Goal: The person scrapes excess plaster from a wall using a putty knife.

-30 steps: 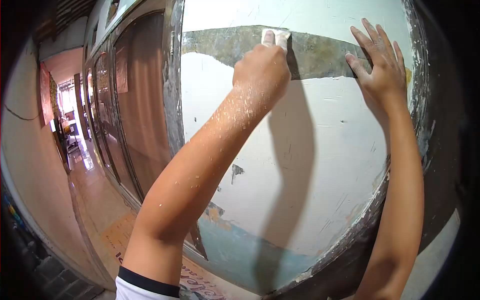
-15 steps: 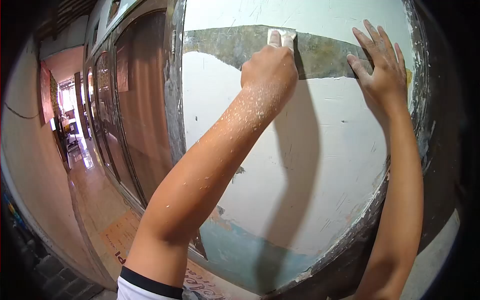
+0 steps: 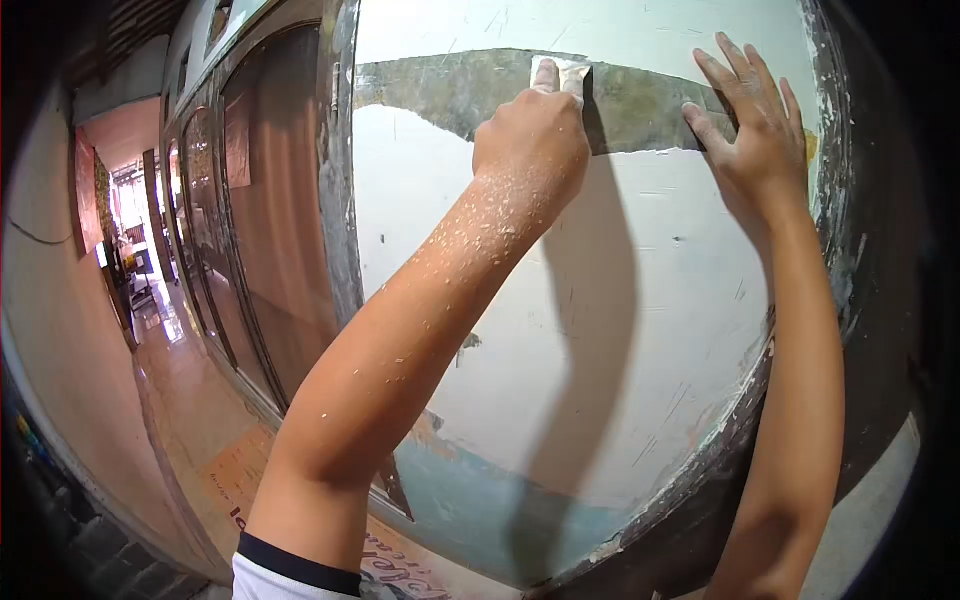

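My left hand point(image 3: 532, 140) is closed around a scraper point(image 3: 572, 74) with a pale, dust-coated blade; its handle is hidden in the fist. A fingertip presses on the blade, which lies at the upper edge of a bare grey-green strip point(image 3: 430, 88) on the wall. White flakes are scattered over my left wrist and forearm. Farther right, my right hand point(image 3: 755, 130) rests flat against the wall with fingers spread, at the right end of the strip. Pale paint point(image 3: 690, 290) covers the wall above and below the strip.
A dark worn frame point(image 3: 838, 200) borders the wall panel on the right. On the left are a glazed wooden door point(image 3: 275, 180) with a curtain behind it and a tiled passage point(image 3: 175, 370). Printed cardboard point(image 3: 400, 565) lies on the floor below.
The view has shifted a little, so the wall and both hands sit slightly farther left. The scraper stays at almost the same spot on the strip, and my right hand remains on the wall.
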The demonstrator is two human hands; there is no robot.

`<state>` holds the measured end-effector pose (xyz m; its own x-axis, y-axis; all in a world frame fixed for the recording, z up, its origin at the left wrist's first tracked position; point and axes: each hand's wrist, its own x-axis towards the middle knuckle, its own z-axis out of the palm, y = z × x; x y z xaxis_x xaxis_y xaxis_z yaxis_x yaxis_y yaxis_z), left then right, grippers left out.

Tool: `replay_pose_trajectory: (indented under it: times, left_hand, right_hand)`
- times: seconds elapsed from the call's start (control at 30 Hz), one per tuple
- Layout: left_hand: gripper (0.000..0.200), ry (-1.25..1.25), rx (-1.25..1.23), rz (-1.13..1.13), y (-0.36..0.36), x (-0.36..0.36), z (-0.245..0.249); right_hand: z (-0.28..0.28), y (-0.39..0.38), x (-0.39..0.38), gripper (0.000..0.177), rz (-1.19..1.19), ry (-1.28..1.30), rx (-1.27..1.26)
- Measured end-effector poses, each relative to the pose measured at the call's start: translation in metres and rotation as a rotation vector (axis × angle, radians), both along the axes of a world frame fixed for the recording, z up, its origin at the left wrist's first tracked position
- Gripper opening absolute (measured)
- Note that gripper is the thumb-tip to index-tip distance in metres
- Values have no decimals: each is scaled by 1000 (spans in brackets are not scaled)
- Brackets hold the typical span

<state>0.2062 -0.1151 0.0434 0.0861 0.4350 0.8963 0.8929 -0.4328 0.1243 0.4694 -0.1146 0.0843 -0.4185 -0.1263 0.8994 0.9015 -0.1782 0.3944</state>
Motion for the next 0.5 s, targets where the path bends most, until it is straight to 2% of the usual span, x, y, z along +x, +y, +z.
replay_pose_trajectory:
  times: [0.07,0.13,0.27,0.33,0.4,0.5]
  left_hand:
    - [54,19,69,-4,2,3,1]
    - [54,9,-63,23,-4,4,8]
    - [54,25,-102,10,-11,9,4]
    - [51,48,-22,28,-15,10,8]
    - [50,27,-166,34,-24,12,12]
    - [50,49,-92,23,-11,8,7]
  right_hand:
    - [-1,-2,-3,57,22,16,-13]
    - [1,0,-2,57,9,12,-7]
    - [-1,0,-1,57,10,12,-3]
    - [0,-1,-3,57,12,19,-7]
    - [0,-1,-4,57,15,19,-6]
    - [-1,0,-2,58,12,12,4]
